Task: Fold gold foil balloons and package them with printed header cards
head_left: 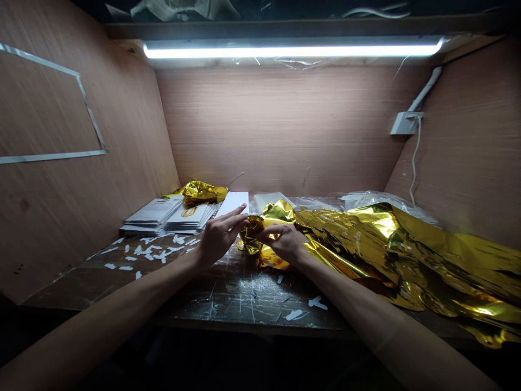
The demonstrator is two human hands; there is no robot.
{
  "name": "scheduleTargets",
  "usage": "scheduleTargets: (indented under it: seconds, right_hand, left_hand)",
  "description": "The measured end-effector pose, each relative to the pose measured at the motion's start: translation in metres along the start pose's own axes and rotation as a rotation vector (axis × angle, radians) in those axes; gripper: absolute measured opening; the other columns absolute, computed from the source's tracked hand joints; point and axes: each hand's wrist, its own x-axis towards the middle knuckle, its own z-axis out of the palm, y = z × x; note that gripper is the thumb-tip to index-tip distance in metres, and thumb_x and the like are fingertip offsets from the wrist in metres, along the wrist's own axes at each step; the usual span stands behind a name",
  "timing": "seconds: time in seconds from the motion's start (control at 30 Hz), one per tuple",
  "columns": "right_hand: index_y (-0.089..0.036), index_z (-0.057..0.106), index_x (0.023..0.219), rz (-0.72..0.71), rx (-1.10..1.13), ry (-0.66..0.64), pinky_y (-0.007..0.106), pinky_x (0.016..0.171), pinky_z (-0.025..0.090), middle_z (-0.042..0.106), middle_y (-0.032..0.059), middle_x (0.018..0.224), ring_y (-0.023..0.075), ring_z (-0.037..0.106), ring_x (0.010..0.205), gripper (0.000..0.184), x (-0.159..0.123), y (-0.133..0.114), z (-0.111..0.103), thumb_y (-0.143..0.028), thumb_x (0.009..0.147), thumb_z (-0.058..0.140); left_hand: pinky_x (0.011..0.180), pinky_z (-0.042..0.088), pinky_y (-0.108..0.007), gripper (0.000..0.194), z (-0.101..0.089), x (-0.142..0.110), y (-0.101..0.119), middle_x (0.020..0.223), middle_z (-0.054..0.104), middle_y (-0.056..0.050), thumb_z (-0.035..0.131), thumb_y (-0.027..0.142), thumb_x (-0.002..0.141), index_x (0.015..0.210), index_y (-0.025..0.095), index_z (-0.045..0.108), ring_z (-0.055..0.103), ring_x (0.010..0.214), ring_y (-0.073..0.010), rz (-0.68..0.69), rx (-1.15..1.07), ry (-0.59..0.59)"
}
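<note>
Bare forearms (pixel 142 305) reach over the bench (pixel 228 304). The right hand (pixel 285 243) has its fingers pinched on crumpled gold foil (pixel 251 245) mid-bench; the left hand (pixel 218 234) lies alongside, fingers nearly straight, its hold unclear. The foil looks light, soft, slippery: best gripped by a gathered edge. Foil sheets (pixel 354 239) spread right, paper stacks (pixel 151 218) left.

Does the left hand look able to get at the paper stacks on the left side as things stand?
Probably yes: the left hand is close to the paper stacks, with their front sides uncovered. The gold foil bundle by their far side might hinder access there.
</note>
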Motion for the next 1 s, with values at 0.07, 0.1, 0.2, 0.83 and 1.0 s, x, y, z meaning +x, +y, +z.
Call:
scheduleTargets:
  seconds: [0.07,0.1,0.2,0.83,1.0]
  right_hand:
    - [-0.026,0.084,0.087,0.006,0.001,0.003,0.027,0.068,0.047,0.076,0.0024,0.082,0.0151,0.064,0.069,0.009,0.000,0.000,0.000,-0.019,0.083,0.079]
    - [-0.026,0.084,0.087,0.007,0.002,0.004,0.027,0.068,0.047,0.076,0.0023,0.082,0.0150,0.064,0.069,0.009,0.000,-0.001,0.000,-0.020,0.083,0.079]
    - [-0.027,0.084,0.086,0.009,-0.004,0.001,0.027,0.068,0.047,0.076,0.0016,0.081,0.0149,0.064,0.068,0.009,0.000,-0.003,-0.001,-0.020,0.083,0.080]
    - [-0.028,0.084,0.086,0.026,-0.010,0.006,0.027,0.066,0.047,0.077,0.0017,0.080,0.0151,0.064,0.067,0.011,0.000,-0.006,-0.001,-0.019,0.082,0.080]
    - [-0.028,0.085,0.086,0.022,-0.016,0.016,0.027,0.067,0.047,0.079,0.0016,0.083,0.0158,0.067,0.069,0.011,0.000,-0.008,-0.004,-0.020,0.083,0.078]
  left_hand:
    - [0.098,0.062,-0.039,0.021,-0.001,0.000,0.001,0.134,0.069,-0.009,0.064,0.024,0.098,0.114,0.021,0.076,0.073,0.113,-0.0250,0.023,-0.014,0.006]
    - [0.098,0.062,-0.039,0.019,-0.001,0.000,0.002,0.133,0.069,-0.009,0.064,0.023,0.098,0.112,0.021,0.077,0.073,0.114,-0.0249,0.026,-0.025,0.000]
    - [0.099,0.061,-0.041,0.017,-0.001,0.001,0.006,0.133,0.070,-0.010,0.062,0.024,0.099,0.106,0.020,0.077,0.072,0.116,-0.0259,-0.020,-0.067,-0.026]
    - [0.084,0.065,-0.039,0.017,-0.003,0.007,0.005,0.125,0.073,-0.012,0.069,0.033,0.094,0.095,0.019,0.079,0.077,0.101,-0.0284,-0.245,-0.240,-0.074]
    - [0.094,0.063,-0.040,0.020,-0.011,0.010,0.000,0.129,0.070,-0.014,0.079,0.035,0.086,0.099,0.019,0.079,0.075,0.108,-0.0297,0.018,-0.140,-0.115]
